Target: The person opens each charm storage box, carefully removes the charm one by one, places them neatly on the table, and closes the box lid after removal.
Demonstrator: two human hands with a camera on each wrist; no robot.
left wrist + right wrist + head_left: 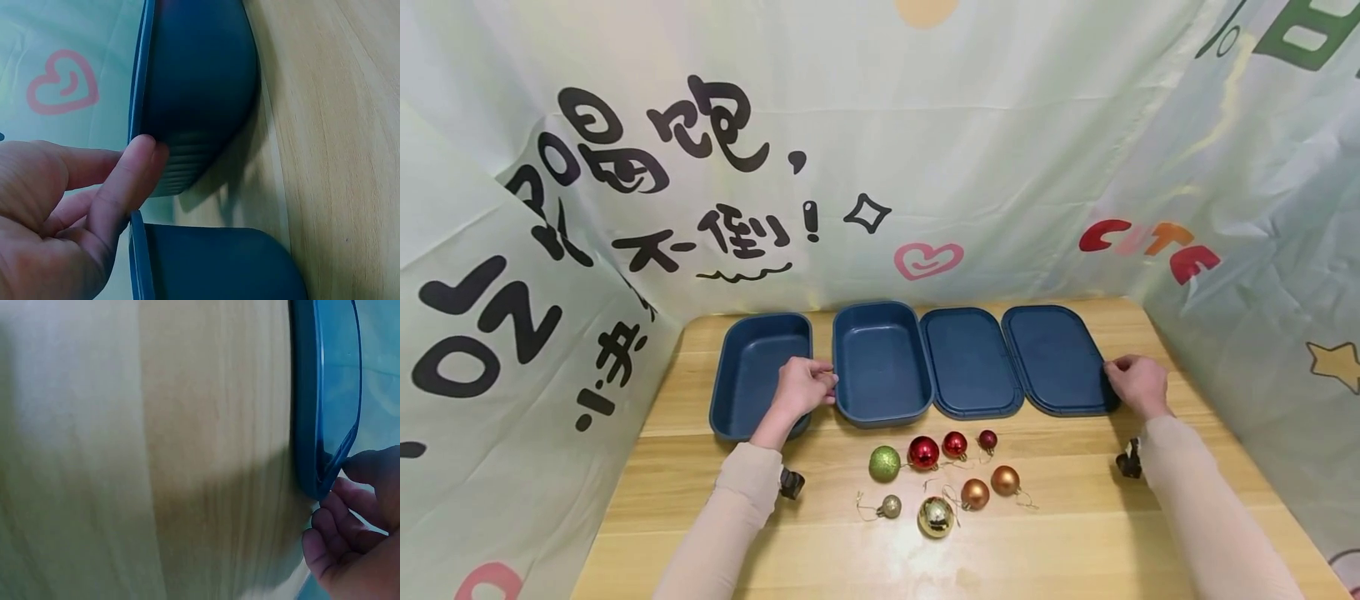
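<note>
My left hand (805, 388) reaches over the right rim of the leftmost dark blue box (724, 392) into the gap beside a second blue box (883, 379). Its fingertips rest on that second box's left side, just under the rim, as the left wrist view shows. At the far right, my right hand (1138, 385) pinches the outer edge of a flat blue lid (1060, 358) between thumb and fingers; the right wrist view has them at the lid's corner (320, 484). Another blue lid (973, 362) lies between this lid and the second box.
In front lie several bauble ornaments: a glittery green ball (884, 463), red balls (923, 452), copper balls (975, 493), a shiny gold ball (936, 517) and a small glittery one (891, 506). A printed cloth (1015, 167) hangs behind the wooden table (820, 550).
</note>
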